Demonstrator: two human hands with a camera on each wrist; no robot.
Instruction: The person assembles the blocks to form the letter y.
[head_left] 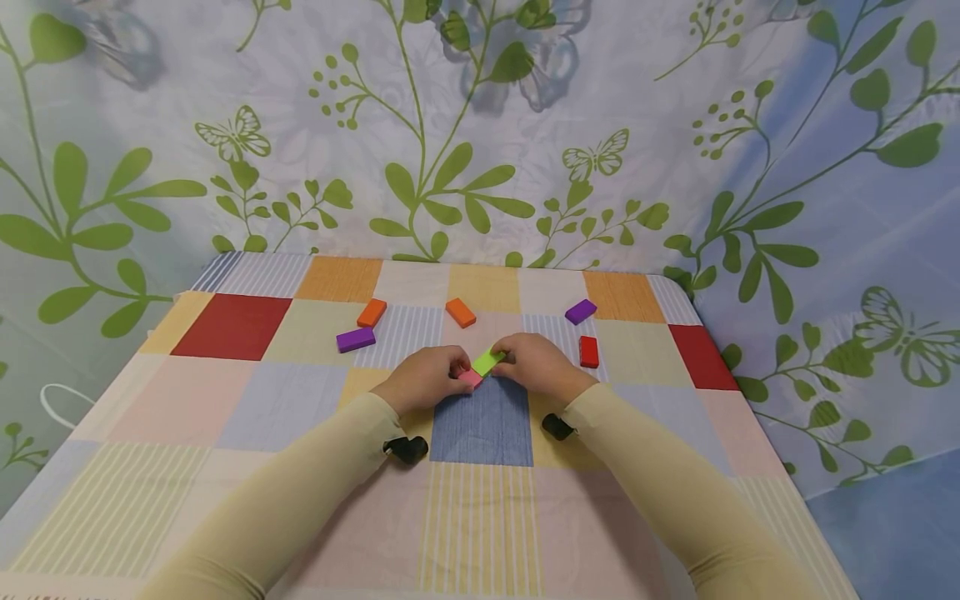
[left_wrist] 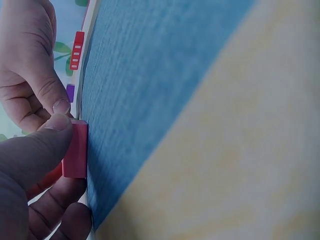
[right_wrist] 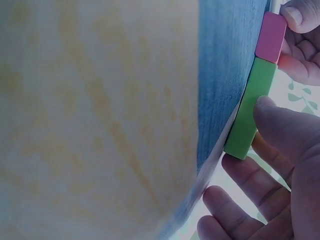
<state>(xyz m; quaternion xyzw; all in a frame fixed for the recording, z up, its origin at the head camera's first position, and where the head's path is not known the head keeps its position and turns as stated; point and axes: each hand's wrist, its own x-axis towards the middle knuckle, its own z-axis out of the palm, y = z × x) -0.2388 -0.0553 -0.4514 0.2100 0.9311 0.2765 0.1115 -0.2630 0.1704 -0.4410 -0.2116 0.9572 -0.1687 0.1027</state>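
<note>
The place looks like a corner of a home, though which room cannot be told. A household sort of tablecloth (head_left: 232,325) is the chief sign, printed as patchwork in plain and striped squares of red, orange, blue, pink and cream and spread over the whole tabletop. Pale, curtain-like hangings (head_left: 637,75), patterned with green leaves, berry sprigs and butterflies, close in the back and both sides, screening off any wider view of the room.
</note>
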